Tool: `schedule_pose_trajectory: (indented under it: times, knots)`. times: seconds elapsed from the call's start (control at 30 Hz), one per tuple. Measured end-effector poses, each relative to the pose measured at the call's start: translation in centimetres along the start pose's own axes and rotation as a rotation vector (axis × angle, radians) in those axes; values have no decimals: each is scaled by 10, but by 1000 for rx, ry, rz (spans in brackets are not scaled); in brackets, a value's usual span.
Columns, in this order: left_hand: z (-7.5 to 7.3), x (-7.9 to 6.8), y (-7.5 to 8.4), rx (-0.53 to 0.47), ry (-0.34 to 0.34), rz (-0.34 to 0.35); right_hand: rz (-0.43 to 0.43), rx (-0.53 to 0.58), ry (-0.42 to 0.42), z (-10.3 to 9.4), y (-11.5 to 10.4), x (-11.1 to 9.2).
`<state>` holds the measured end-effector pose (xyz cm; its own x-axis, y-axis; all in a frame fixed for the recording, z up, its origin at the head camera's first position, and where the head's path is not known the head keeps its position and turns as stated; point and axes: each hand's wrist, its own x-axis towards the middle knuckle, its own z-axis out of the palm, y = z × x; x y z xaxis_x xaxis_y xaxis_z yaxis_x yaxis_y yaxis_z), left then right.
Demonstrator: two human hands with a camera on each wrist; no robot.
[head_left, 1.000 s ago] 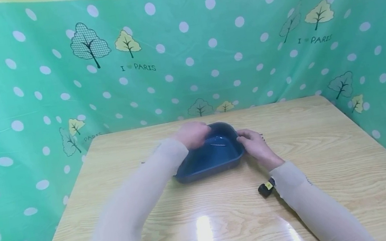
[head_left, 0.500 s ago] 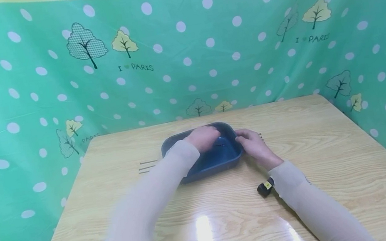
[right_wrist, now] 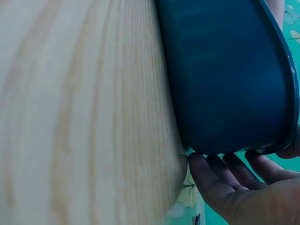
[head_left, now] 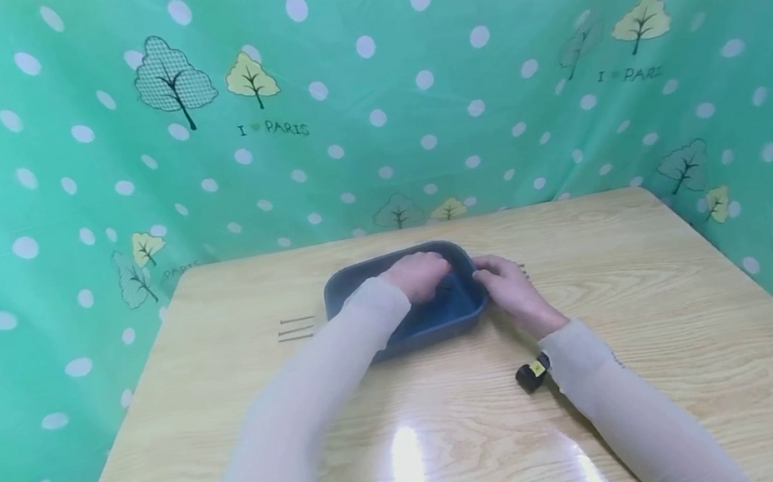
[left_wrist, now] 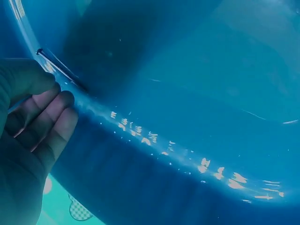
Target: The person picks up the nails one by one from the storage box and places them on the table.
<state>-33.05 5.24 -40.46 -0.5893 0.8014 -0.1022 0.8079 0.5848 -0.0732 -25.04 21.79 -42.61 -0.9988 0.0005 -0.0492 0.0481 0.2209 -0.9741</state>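
A dark blue plastic basin (head_left: 438, 327) sits on the table. My left hand (head_left: 419, 275) reaches inside it near the far right wall. In the left wrist view a single thin dark nail (left_wrist: 61, 69) lies along the curved edge of the basin's floor. The half-bent fingers (left_wrist: 63, 124) and thumb of the left hand are right beside this nail, with no clear grip on it. My right hand (head_left: 511, 289) holds the basin's right end, thumb at the rim and fingertips against the outer wall, as the right wrist view shows.
Three thin nails (head_left: 296, 329) lie side by side on the wooden table (head_left: 477, 429), left of the basin. More nail ends (head_left: 524, 271) stick out past the right hand. A black device with a yellow label (head_left: 532, 375) is at the right cuff. A dotted green cloth (head_left: 381, 136) stands behind.
My left hand has moved rightward and deeper into the basin, to the nail there. The nails on the left came into view as the arm shifted. My right hand stays on the basin.
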Motion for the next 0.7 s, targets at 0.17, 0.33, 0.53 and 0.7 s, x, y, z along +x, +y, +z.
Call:
schedule_pose_trajectory:
  times: [0.17,0.33,0.53,0.7]
  knots:
    - [3,2,3,-6,-14,-2,1,-18,3,-1,-1,-1]
    - [6,6,5,34,-20,18,6,-20,3,-1,-1,0]
    - [8,10,7,51,-17,52,5,-11,5,-1,-1,0]
    - [8,11,8,68,-29,52,-2,-13,3,0,-3,-1]
